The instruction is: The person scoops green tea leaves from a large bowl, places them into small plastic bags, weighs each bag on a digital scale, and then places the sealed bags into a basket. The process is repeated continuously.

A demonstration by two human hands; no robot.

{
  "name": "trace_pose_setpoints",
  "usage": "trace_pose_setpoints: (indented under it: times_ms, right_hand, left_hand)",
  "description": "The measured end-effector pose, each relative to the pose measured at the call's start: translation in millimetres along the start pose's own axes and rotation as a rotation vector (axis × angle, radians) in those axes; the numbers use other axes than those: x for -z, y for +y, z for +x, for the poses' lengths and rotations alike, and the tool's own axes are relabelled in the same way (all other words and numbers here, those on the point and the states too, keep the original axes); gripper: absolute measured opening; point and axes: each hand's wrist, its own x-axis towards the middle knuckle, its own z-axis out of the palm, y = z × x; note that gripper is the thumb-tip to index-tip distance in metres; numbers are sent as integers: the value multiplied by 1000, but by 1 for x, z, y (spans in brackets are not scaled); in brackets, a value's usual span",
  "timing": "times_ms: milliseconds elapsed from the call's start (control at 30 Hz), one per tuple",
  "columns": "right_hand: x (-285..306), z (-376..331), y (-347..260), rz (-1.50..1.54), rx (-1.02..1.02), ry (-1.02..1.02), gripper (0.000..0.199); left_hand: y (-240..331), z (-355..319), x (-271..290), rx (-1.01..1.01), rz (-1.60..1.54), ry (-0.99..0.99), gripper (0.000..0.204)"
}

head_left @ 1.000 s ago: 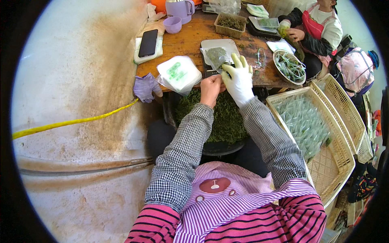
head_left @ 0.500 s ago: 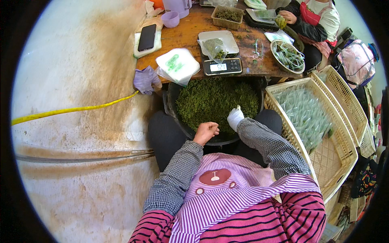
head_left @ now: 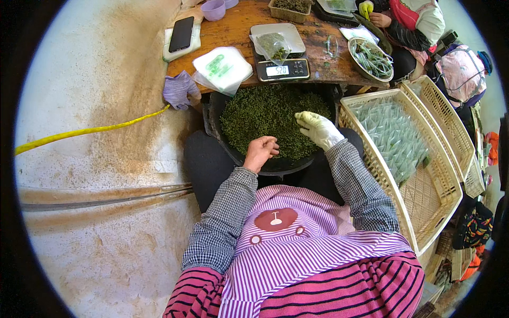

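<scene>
A black tub (head_left: 271,168) between my knees is filled with small dark-green peppercorn-like grains (head_left: 265,114). My bare left hand (head_left: 261,151) hovers over its near side, fingers curled in; whatever they may hold is hidden. To its right, my right hand (head_left: 319,129) in a whitish glove is over the grains, fingers stretched toward the left and slightly apart, with nothing plainly in them. On the table edge beyond, a digital scale (head_left: 283,70) with a lit display carries a clear plastic bag (head_left: 272,45) partly filled with green grains.
The wooden table (head_left: 228,34) holds a stack of printed plastic bags (head_left: 222,66), a phone (head_left: 182,34), a purple cup (head_left: 213,9) and a basket of green-white ties (head_left: 371,59). A purple glove (head_left: 181,90) hangs at its corner. At right, a cream crate (head_left: 428,233) holds filled bags. A co-worker's hand (head_left: 379,20) is across.
My right hand has lifted from the grains and its fingers have straightened. The left hand stays curled over the tub's near side. The whole view has shifted slightly.
</scene>
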Motion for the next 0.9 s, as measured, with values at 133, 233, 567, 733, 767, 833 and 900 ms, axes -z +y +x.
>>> trace_pose_setpoints:
  times_ms: [133,233,567,733,767,833,900]
  right_hand:
    - [-10,-5,-8,184,17,-46,25]
    - [-21,-5,-16,204,53,17,27]
    - [-116,71,-87,-1122,1274,714,17]
    - [-111,96,-91,-1224,1145,678,27]
    - [-110,81,-89,-1150,1120,616,30]
    - [-94,48,-83,-985,1090,480,32]
    - [-80,14,-64,-948,1137,554,29]
  left_hand:
    - [14,2,-7,-43,-33,-11,32]
    - [21,2,-11,-70,-40,-15,31]
    - [6,0,-9,6,-63,-2,32]
    - [1,1,3,5,-84,11,32]
    - [-1,0,7,-1,-85,26,32]
    - [-7,-2,7,3,-78,32,30]
    - [-12,1,5,14,-60,24,29]
